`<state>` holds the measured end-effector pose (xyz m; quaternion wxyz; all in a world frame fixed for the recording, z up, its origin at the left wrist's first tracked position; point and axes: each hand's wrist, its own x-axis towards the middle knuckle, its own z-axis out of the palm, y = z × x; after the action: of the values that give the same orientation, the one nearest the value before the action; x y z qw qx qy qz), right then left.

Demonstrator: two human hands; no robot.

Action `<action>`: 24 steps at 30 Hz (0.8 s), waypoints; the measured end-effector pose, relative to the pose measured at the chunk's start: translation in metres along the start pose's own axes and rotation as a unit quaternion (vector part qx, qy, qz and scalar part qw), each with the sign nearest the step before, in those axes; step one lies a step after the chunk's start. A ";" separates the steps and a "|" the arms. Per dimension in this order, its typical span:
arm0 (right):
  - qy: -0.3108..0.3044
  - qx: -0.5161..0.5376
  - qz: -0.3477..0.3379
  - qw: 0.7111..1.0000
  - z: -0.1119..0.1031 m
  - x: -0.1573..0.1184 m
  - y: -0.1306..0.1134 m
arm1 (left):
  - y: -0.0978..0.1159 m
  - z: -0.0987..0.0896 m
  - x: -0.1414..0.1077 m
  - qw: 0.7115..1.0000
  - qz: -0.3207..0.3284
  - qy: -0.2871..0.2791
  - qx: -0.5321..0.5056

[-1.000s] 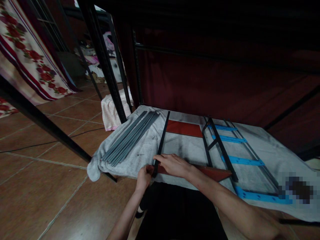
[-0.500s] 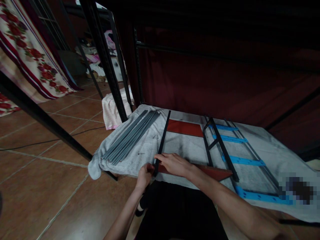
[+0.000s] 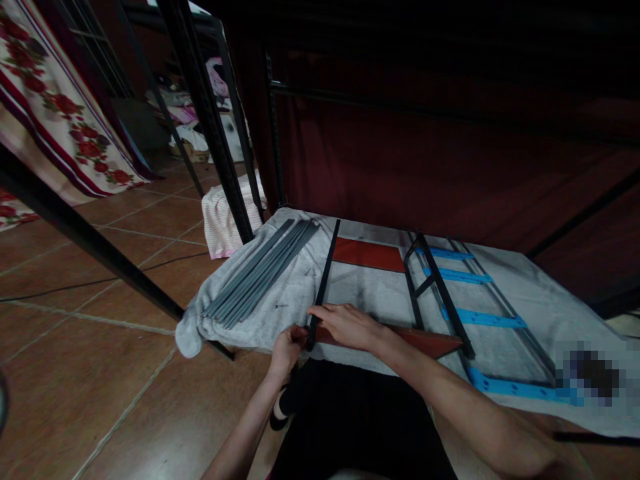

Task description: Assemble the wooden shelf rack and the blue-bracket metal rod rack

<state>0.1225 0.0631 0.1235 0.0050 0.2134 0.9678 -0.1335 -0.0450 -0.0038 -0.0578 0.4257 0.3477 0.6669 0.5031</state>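
Both hands at the near end of a straight, thin black bar [image 3: 327, 267]

In the head view, the bar lies on a pale grey cloth [image 3: 375, 297], its near end meeting a long reddish-brown board [image 3: 427, 341]. The left hand [image 3: 286, 352] has its fingers drawn together at that end (whether anything is pinched there, I cannot tell). The right hand [image 3: 350, 327] reaches over the board, fingertips on the bar; whether they close round it is hidden.

The bar could skew off the board if the fingers press unevenly, since the soft cloth can ruck and slide. A small, thin, dark metal piece [image 3: 281, 306] could be lost in a fold if the cloth is tugged.

Left of the bar lies a bundle of slim grey rods [image 3: 260, 277], limiting room there. To the right, a black braced metal frame [image 3: 447, 300] and flat blue crosspieces [image 3: 493, 319] crowd the board's other end.
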 end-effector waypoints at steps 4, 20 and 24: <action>0.009 -0.007 -0.004 1.000 0.002 0.000 0.002 | 0.004 -0.005 0.001 1.000 -0.006 -0.004 0.025; 0.004 -0.003 0.000 1.000 -0.002 -0.001 -0.002 | -0.005 -0.002 0.009 1.000 -0.017 0.006 -0.002; 0.003 0.000 0.005 1.000 -0.003 -0.001 -0.002 | -0.004 0.001 0.009 1.000 -0.010 0.004 -0.026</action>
<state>0.1226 0.0621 0.1267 0.0032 0.2187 0.9667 -0.1331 -0.0483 0.0038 -0.0633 0.4371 0.3277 0.6591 0.5169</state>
